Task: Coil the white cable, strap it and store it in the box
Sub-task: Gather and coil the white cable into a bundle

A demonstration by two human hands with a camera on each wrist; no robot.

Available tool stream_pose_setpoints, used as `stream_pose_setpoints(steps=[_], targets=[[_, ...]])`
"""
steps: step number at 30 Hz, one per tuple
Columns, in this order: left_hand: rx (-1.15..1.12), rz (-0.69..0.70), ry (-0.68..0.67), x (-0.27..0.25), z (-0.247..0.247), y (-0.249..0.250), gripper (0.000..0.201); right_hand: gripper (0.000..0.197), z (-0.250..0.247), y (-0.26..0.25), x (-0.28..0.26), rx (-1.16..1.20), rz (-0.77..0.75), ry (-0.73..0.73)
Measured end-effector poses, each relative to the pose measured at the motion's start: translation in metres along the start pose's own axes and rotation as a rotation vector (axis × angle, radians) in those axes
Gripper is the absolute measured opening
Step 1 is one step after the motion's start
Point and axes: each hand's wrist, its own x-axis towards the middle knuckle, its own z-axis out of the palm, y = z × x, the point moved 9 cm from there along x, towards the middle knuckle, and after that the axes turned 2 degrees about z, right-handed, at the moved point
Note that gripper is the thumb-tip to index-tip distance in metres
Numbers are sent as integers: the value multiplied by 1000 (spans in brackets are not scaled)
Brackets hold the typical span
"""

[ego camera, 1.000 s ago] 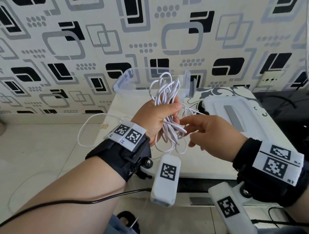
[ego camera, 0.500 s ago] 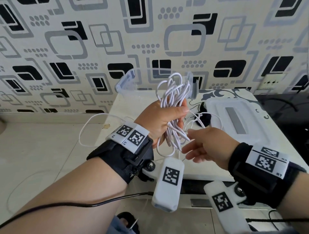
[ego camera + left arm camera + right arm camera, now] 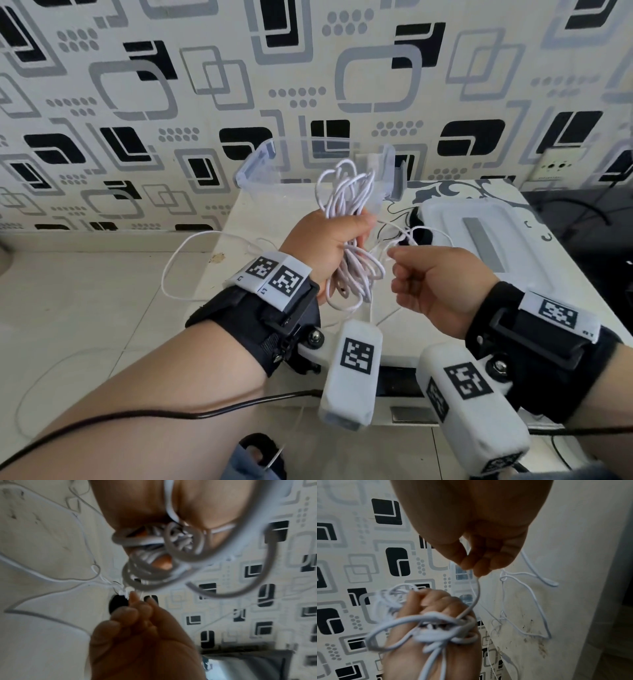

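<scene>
My left hand (image 3: 325, 241) is held above the table and grips a bundle of white cable loops (image 3: 346, 192) round its middle; loops stick out above and below the fist (image 3: 433, 601). My right hand (image 3: 399, 263) is just right of the bundle, with thumb and fingers pinching one loose strand (image 3: 476, 585) that runs back into the coil. The rest of the cable trails over the table and off its left edge (image 3: 178, 260). A clear plastic box (image 3: 270, 171) stands open at the back of the table. A black strap (image 3: 416, 231) lies behind my right hand.
The box's clear lid (image 3: 479, 236) lies flat on the right half of the white table (image 3: 239, 219). Patterned wallpaper rises close behind the box. A wall socket (image 3: 555, 168) and dark cables are at the far right. Tiled floor is on the left.
My right hand dipped below the bundle, then came back up beside it, and its fingers went from stretched out to pinching a strand. The left hand kept its grip almost in place.
</scene>
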Motion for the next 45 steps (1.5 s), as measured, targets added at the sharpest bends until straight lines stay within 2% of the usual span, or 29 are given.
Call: stream_pose_setpoints(steps=[3,6,9,11,13,16,20,23,26,31,32,34,37,42,45], targets=[[-50,-44,64,3,-6,-6,23,14,3,2,-2,-37,9,-5],[-143,-46,-48,2,9,-2,29,12,8,11,-3,-72,71,-38],[-173,-51,-126,-3,22,-2,35,30,10,16,1,-70,79,-71],[-166,-60,-138,-6,25,-4,34,26,11,13,3,-50,55,-74],[-165,-62,-97,-4,20,-7,31,17,8,8,4,-23,29,-63],[-98,-49,2,3,7,-10,27,22,2,-2,5,28,-27,-31],[-33,-98,179,6,-16,-20,40,13,7,-9,-1,30,-75,-84],[8,-153,256,6,-26,-27,38,28,15,-11,-4,-44,-122,-155],[17,-184,204,4,-19,-29,28,34,24,-13,-9,-100,-174,-228],[33,-188,12,-2,1,-24,44,37,27,-17,-13,-173,-247,-269],[19,-194,-12,-3,4,-24,40,38,28,-17,-13,-203,-263,-273],[-15,-204,-42,-6,10,-22,20,40,30,-16,-13,-248,-289,-282],[-37,-218,-42,-7,12,-22,10,40,28,-20,-14,-258,-327,-276],[63,-199,44,-5,3,-23,15,28,17,-34,-13,-410,-458,-129],[85,-203,36,-5,2,-25,16,25,14,-35,-12,-532,-497,-63]])
